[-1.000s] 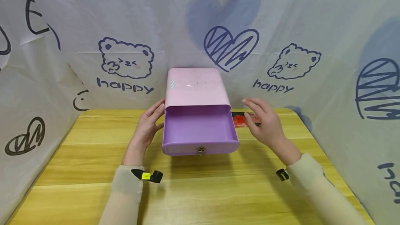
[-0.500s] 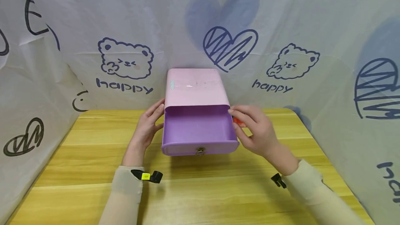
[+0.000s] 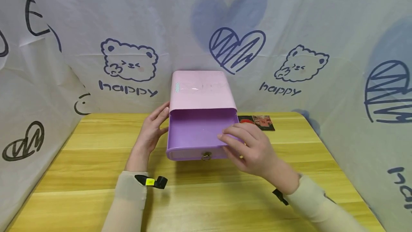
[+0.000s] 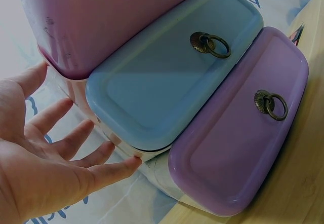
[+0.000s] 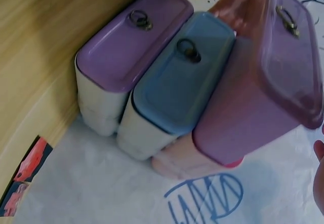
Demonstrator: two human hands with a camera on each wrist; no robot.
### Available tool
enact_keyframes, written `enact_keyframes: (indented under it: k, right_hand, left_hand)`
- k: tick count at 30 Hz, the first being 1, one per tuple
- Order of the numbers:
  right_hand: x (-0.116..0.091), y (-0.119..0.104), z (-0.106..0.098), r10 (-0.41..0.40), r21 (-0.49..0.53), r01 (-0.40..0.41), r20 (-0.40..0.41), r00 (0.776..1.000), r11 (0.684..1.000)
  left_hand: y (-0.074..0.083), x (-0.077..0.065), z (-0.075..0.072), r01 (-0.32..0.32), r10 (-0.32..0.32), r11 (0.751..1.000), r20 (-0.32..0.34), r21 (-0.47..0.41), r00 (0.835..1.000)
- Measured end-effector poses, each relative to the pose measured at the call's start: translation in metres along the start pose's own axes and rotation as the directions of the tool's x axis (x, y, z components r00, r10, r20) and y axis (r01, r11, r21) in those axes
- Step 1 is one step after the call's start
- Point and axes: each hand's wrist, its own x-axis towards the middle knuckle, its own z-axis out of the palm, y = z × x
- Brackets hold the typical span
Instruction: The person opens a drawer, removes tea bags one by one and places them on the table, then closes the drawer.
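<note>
Drawer (image 3: 186,154): pulled out atop chest (image 3: 202,90), worktop's (image 3: 80,189) far edge
Left hand (image 3: 151,130): fingers spread against chest's left side
Right hand (image 3: 249,149): loosely bent, thumb apart, at drawer's right corner
Writing: "happy" twice on cloth (image 3: 180,28); yellow tag (image 3: 150,182) unreadable

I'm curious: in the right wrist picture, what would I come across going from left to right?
Red-and-black flat pieces, the shut purple drawer, the shut blue drawer, then the pulled-out purple drawer.
</note>
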Motion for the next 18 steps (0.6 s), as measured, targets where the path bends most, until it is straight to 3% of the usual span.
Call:
enact_keyframes:
  k: [9,18]
  right_hand:
    - [0.002,-0.022,0.007,-0.117,-0.073,0.121,0.063,0.991,0.990]
    - [0.006,-0.040,0.012,-0.223,-0.136,0.245,0.158,0.962,0.960]
  left_hand:
    - [0.001,0.000,0.001,0.004,-0.004,1.000,0.004,0.000,1.000]
    - [0.001,0.000,0.001,0.001,-0.001,1.000,0.001,0.001,1.000]
